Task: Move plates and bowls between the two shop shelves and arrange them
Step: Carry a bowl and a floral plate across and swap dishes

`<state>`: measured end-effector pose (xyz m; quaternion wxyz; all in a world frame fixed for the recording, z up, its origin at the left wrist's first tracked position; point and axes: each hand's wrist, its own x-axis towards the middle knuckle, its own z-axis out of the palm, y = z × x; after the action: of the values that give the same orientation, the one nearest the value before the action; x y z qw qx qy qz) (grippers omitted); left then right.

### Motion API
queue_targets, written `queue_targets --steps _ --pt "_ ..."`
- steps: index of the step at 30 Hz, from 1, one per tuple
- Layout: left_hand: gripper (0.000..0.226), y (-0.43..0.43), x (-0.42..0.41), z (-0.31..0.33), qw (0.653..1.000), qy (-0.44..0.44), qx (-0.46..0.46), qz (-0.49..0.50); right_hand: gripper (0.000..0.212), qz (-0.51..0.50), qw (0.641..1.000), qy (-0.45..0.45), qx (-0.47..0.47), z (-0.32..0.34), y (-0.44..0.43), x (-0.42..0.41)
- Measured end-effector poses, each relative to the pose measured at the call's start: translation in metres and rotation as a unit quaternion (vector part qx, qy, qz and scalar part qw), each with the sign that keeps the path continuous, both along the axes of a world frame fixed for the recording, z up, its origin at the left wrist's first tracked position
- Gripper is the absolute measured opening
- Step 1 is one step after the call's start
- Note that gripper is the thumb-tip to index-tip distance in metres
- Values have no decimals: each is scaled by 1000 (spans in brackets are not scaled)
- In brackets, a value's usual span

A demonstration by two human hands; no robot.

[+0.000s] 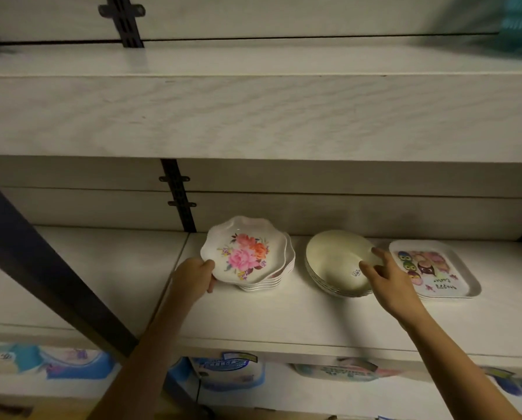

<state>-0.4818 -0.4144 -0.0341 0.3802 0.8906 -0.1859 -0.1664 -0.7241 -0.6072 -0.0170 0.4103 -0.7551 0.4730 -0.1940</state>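
A stack of scalloped white plates with a pink flower print (247, 253) stands on the lower shelf (253, 316). My left hand (194, 278) grips the left rim of the top flowered plate, which is tilted up off the stack. To its right stands a stack of plain cream bowls (335, 259) with a small barcode sticker. My right hand (387, 280) holds the right rim of the top cream bowl, thumb inside and fingers over the edge. That bowl is tilted too.
A stack of rectangular trays with an owl print (454, 268) lies right of the bowls, close to my right hand. The upper shelf (253, 116) hangs overhead. A dark diagonal brace (41, 262) crosses the left side. Packaged goods (229, 374) fill the shelf below.
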Motion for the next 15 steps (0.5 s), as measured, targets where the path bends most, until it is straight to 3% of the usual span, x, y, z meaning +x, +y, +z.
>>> queue_targets --steps 8,15 --pt "36 -33 -3 -18 999 18 18 19 40 26 1000 -3 10 -1 2 -7" --pt "47 -38 -11 -30 997 -28 77 -11 32 42 999 17 -2 0 6 -9"
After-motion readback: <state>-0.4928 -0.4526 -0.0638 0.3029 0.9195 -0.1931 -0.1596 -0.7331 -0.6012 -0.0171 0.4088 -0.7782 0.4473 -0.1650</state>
